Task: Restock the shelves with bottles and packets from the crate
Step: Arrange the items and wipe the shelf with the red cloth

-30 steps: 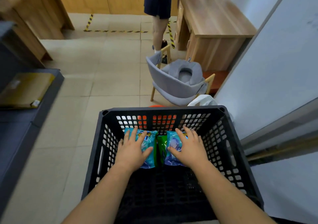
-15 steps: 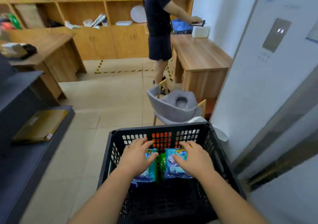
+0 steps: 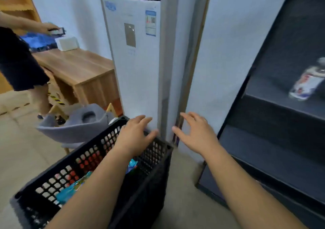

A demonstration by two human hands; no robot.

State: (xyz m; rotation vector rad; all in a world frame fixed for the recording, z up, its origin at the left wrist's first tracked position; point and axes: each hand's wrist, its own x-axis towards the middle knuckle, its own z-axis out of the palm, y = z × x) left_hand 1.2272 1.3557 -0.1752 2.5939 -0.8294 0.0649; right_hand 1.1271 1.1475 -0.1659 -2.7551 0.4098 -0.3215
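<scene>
A black perforated crate stands on the floor at lower left, with blue-green packets lying inside it. My left hand hovers over the crate's far corner, fingers spread, holding nothing. My right hand is outside the crate to its right, also spread and empty, in front of the wall. A dark shelf unit rises at the right. One blurred white bottle stands on its upper shelf.
A tall white air conditioner stands straight ahead behind the crate. A grey chair and a wooden desk are at the left, where another person stands holding a phone.
The view has swung right, from the crate's inside toward the air conditioner and dark shelves. Both hands have lifted off the packets and moved right; the right hand is now outside the crate.
</scene>
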